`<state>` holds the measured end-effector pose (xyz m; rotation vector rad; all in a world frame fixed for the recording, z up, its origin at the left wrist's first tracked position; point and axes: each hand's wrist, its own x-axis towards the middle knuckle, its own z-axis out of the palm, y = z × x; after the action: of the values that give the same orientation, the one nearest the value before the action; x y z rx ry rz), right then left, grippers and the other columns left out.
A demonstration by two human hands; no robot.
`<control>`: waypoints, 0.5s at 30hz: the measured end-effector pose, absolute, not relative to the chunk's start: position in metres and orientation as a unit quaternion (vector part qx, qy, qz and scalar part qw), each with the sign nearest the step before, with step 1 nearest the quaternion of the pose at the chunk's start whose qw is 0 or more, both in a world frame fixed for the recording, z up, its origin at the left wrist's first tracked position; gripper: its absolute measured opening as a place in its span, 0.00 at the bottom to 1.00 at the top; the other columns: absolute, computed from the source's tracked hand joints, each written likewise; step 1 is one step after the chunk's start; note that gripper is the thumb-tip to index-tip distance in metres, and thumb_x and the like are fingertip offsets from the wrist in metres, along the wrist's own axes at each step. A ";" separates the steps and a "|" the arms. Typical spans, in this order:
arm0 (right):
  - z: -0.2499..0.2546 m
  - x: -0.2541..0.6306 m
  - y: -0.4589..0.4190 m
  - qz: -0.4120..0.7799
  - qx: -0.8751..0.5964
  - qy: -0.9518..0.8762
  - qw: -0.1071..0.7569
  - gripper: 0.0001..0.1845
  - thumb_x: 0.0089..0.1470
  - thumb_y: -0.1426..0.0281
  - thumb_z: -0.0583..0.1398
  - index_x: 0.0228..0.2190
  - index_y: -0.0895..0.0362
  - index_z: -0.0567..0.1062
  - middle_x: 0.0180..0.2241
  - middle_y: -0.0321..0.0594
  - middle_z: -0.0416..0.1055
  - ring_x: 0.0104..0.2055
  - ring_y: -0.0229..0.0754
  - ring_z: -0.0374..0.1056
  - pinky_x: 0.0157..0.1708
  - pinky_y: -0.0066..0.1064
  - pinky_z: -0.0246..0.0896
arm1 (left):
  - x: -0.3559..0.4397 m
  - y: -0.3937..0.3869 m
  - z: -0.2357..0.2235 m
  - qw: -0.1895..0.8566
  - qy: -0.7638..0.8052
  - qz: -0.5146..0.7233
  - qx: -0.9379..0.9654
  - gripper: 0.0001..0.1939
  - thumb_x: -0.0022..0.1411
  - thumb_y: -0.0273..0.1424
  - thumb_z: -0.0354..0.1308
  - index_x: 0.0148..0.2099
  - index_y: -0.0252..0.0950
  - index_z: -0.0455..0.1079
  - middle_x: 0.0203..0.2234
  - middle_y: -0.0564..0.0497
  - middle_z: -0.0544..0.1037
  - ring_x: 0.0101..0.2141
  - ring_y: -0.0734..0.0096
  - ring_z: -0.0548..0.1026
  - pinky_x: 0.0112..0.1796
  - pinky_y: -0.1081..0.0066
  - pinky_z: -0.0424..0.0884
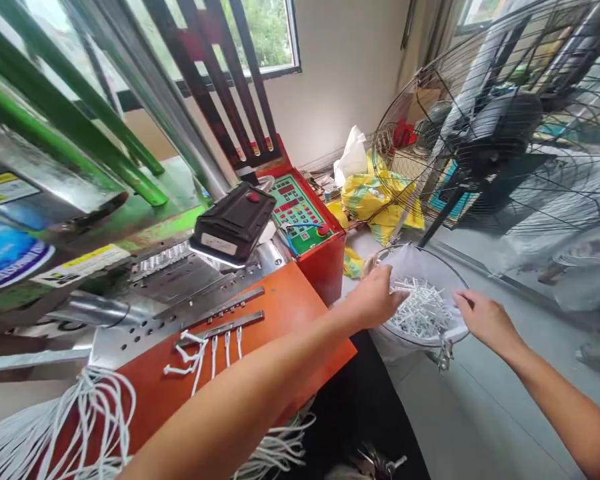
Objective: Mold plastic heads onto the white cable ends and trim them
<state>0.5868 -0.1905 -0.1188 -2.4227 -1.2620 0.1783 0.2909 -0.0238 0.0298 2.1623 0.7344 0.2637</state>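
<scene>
A round wire-rimmed basket [437,252] with a white bag liner stands on the floor to my right. Inside it lies a heap of short white stick-like pieces [417,310]. My left hand [377,297] is closed at the basket's left rim, its fingertips partly hidden. At the opposite rim, my right hand [485,323] pinches the edge with thumb and fingers. On the orange machine table [285,313], several white cords [227,347] with looped ends hang from a metal bar [225,330]. A large bundle of white cords [65,420] drapes over the table's front left.
A green press machine [70,113] with steel columns fills the left. Behind the table stands a red control box [325,267] with a green button panel. A black caged fan [500,133] is at the right, near yellow bags [367,200]. Clear plastic sacks [575,233] lie beyond.
</scene>
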 end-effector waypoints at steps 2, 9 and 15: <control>-0.121 0.599 -0.225 0.067 -0.889 -0.413 0.186 0.21 0.69 0.52 0.56 0.38 0.55 0.78 0.35 0.41 0.77 0.35 0.42 0.72 0.40 0.38 0.68 | 0.284 -0.027 0.026 0.404 0.258 0.073 0.874 0.24 0.71 0.36 0.61 0.64 0.31 0.69 0.60 0.34 0.76 0.62 0.49 0.74 0.62 0.54 0.69; -0.224 0.509 -0.276 0.167 -0.890 -0.363 0.218 0.16 0.67 0.59 0.65 0.46 0.59 0.77 0.45 0.41 0.77 0.43 0.42 0.76 0.44 0.40 0.75 | 0.170 -0.052 0.066 0.422 0.321 0.145 0.835 0.17 0.75 0.39 0.57 0.61 0.43 0.74 0.56 0.46 0.81 0.55 0.59 0.79 0.58 0.60 0.75; -0.233 0.454 -0.267 0.142 -0.897 -0.308 0.283 0.15 0.68 0.60 0.64 0.51 0.55 0.76 0.50 0.43 0.76 0.47 0.45 0.75 0.45 0.39 0.76 | 0.061 -0.079 0.065 0.358 0.448 0.222 0.789 0.16 0.71 0.40 0.61 0.57 0.46 0.79 0.53 0.49 0.83 0.56 0.58 0.80 0.57 0.64 0.76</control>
<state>0.4537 -0.2666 -0.2329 -2.4010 -0.8249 0.3807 0.0607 -0.0785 0.0649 2.0345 1.1551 0.5724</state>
